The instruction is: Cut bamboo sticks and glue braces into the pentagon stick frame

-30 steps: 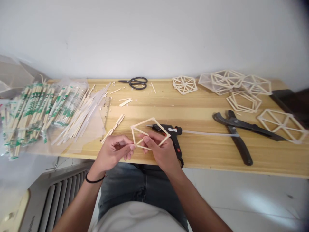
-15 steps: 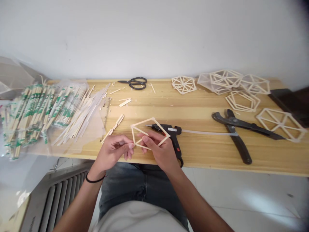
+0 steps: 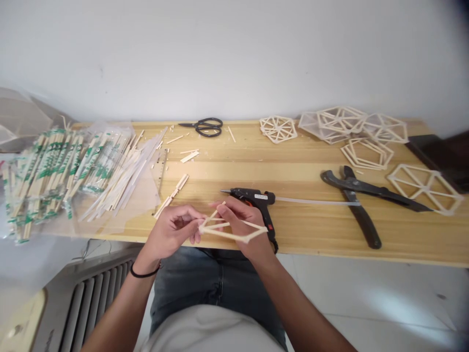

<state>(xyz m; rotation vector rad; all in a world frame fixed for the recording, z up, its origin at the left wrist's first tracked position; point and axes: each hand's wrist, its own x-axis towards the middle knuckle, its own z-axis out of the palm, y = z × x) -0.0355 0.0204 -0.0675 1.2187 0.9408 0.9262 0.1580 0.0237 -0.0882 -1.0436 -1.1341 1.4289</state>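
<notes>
A pale wooden stick frame (image 3: 234,230) with inner spokes lies nearly flat between both hands at the near edge of the wooden table (image 3: 300,166). My left hand (image 3: 172,232) pinches its left corner. My right hand (image 3: 244,227) grips the frame from behind, fingers on a short spoke near the middle. A black hot glue gun (image 3: 256,200) with a clear glue stick in its back lies on the table just beyond my right hand.
Wrapped chopsticks (image 3: 54,166) and loose sticks pile up at the left. Black scissors (image 3: 205,126) lie at the back. Large black cutters (image 3: 361,198) rest at the right, with several finished stick hexagons (image 3: 366,142) behind them. A radiator (image 3: 80,298) stands below left.
The frame was held upright, facing me; it has tipped down to nearly flat. Both hands stay in about the same place.
</notes>
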